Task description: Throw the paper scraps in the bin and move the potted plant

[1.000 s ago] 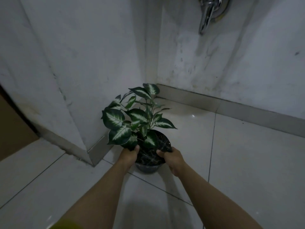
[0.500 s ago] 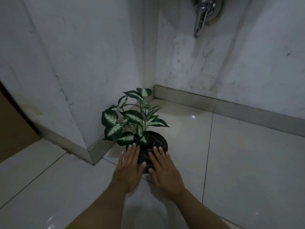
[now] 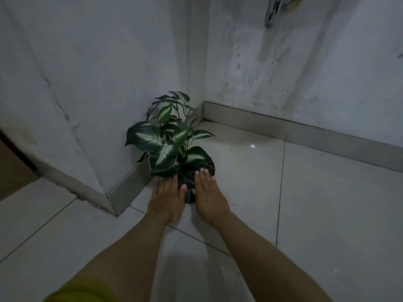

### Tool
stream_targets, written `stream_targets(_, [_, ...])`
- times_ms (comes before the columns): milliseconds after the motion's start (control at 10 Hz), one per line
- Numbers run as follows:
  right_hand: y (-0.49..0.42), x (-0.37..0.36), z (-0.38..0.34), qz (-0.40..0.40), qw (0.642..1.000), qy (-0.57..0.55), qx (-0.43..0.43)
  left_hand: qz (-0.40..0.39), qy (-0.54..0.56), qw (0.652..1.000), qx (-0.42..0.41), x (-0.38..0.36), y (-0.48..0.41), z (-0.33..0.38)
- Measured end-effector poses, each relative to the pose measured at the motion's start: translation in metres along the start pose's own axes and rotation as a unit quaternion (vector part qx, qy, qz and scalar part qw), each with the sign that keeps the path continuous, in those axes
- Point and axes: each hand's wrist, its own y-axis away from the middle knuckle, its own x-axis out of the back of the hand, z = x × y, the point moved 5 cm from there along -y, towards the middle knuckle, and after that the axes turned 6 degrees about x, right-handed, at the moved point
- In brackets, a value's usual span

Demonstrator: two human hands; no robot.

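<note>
— What are your hands doing right now?

— My left hand (image 3: 166, 198) and my right hand (image 3: 209, 196) are both lying flat and spread, fingers straight, palms down, on the near side of the potted plant (image 3: 172, 149). Neither is gripping anything. My right fingertips (image 3: 204, 172) are resting over the rim of the dark pot (image 3: 197, 173); whether my left hand is touching it, I cannot tell.

— Where is the plant sitting?

— It is standing upright on the tiled floor (image 3: 316, 203), just beside the jutting wall corner (image 3: 113, 205) and its skirting. Its green-and-white leaves are leaning toward the wall.

— Anything else showing?

— 1 metal tap (image 3: 271, 10) is sticking out of the stained wall at the top edge, and a yellow sleeve (image 3: 80, 290) is showing on my left arm.
</note>
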Motion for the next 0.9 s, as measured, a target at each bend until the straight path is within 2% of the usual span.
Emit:
stream_targets(300, [-0.051,-0.003,0.014,-0.051,0.998,0.008,-0.022,-0.005,0.0,1.0,0.022,0.005,-0.046,0.001])
stream_targets(500, [-0.073,-0.007,0.016,-0.046,0.999,0.005,-0.025,0.042,0.023,0.999,0.001,0.012,-0.066,-0.001])
stream_targets(700, [-0.08,-0.007,0.02,-0.075,0.997,0.007,-0.017,0.012,-0.037,0.999,0.011,0.021,-0.062,0.0])
stream_targets(800, [-0.076,-0.003,0.02,-0.061,0.998,-0.024,-0.019,0.012,-0.032,0.999,-0.003,0.021,-0.057,-0.008])
stream_targets(900, [-0.064,0.0,0.011,-0.031,0.998,-0.035,0.028,0.046,-0.03,0.998,-0.027,0.024,-0.051,-0.023])
